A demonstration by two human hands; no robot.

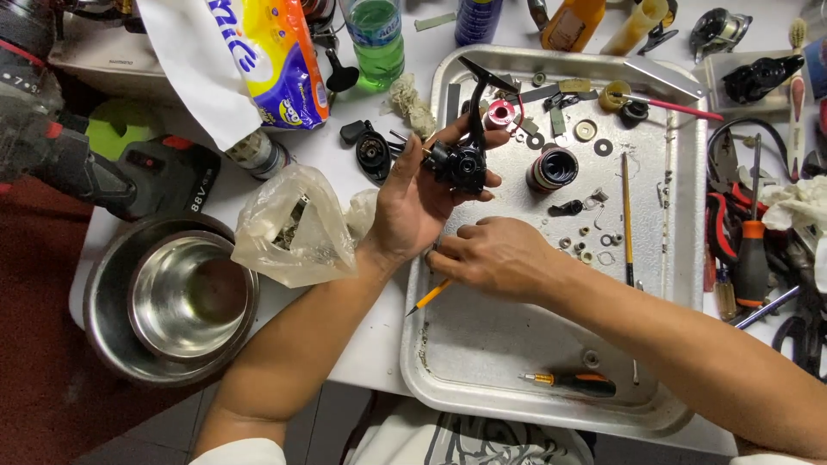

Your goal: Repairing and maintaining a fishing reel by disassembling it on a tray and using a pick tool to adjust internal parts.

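The black fishing reel body [461, 164] sits up in the left hand [413, 202], fingers curled round it, thumb on its near side, its thin black stem poking up and away. It hangs just above the top left part of the metal tray [534, 344]. Matte black, knobbly, with a round housing and small shiny screws showing.

Right hand [495, 258] lies low on the tray, right under the reel, knuckles up, fingers closed around a slim tool with a yellow tip [429, 296] that juts out past the tray's left edge.

On the tray, right of the reel: a dark spool [552, 168] with a glossy rim, tiny washers and rings [586, 243] scattered about, a long thin rod [626, 215]. A small orange-handled screwdriver [568, 381] rests near the tray's front edge.

Left of the tray on the white desk [362, 344]: a crumpled clear plastic bag [297, 228], then a shiny steel bowl [172, 297], round and deep. Behind the tray, a green bottle [376, 43].
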